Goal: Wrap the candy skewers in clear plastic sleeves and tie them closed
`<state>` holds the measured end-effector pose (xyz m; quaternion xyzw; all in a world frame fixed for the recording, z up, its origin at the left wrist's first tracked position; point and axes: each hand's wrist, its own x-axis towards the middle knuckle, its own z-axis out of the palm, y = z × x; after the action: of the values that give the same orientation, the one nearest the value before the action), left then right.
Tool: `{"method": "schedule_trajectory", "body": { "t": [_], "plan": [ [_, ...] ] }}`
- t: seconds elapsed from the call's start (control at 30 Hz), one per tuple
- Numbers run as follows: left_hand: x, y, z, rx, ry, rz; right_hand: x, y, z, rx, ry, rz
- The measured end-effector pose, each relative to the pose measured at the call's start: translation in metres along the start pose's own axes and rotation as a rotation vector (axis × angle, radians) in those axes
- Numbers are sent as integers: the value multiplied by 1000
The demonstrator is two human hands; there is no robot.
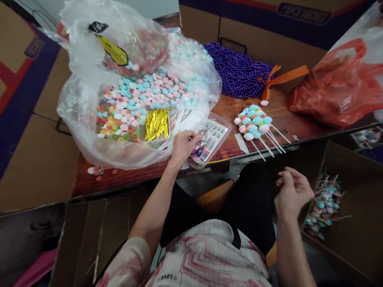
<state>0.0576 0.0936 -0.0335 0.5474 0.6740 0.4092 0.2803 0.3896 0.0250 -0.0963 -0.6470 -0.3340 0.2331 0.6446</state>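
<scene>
White sticks (176, 121) lie bundled in the clear bag (89, 131) just right of the gold twist ties (156, 125); the left hand (183, 145) pinches at their near ends. The right hand (291, 191), loosely curled and empty, hovers well right of the ties.

Your left hand (183, 145) reaches forward, fingers curled, seemingly pinching; your right hand (291, 191) hangs lower, loosely half-closed, apparently empty.
</scene>
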Motion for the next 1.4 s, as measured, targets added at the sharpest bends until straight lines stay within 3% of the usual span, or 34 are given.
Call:
{"method": "schedule_trajectory", "body": {
  "t": [0.13, 0.23, 0.37, 0.43, 0.57, 0.7, 0.83, 1.03, 1.1, 1.17, 1.23, 1.3, 1.4],
  "plan": [
    [-7, 0, 2, -68, 87, 27, -36, -51, 44, -148, -306, -190],
    [-10, 2, 2, -7, 42, 49, -57, -72, 71, -150, -548, -403],
    [-7, 1, 0, -3, -52, -30, -76, -81, 94, -91, -671, -533],
    [-5, 1, 0, -45, -36, -44, -81, -82, 99, -81, -710, -539],
    [-10, 12, 0, -271, 130, -98, -85, -86, 103, -85, -756, -496],
    [-28, 37, 5, -564, 193, -150, -91, -93, 113, -60, -729, -330],
    [-48, 53, 17, -655, 238, -132, -100, -103, 126, 14, -717, -204],
    [-78, 61, 31, -875, 240, -142, -92, -109, 122, 188, -610, -24],
    [-89, 67, 33, -1013, 110, -238, -82, -109, 115, 221, -612, 2],
    [-98, 73, 36, -1145, -127, -390, -72, -111, 106, 223, -647, -8],
    [-101, 77, 41, -1270, -272, -535, -64, -114, 96, 195, -700, -11],
    [-98, 78, 46, -1384, -251, -618, -58, -117, 85, 163, -746, 0],
    [-90, 76, 53, -1427, -120, -580, -52, -114, 72, 132, -777, 13]
  ]
}}
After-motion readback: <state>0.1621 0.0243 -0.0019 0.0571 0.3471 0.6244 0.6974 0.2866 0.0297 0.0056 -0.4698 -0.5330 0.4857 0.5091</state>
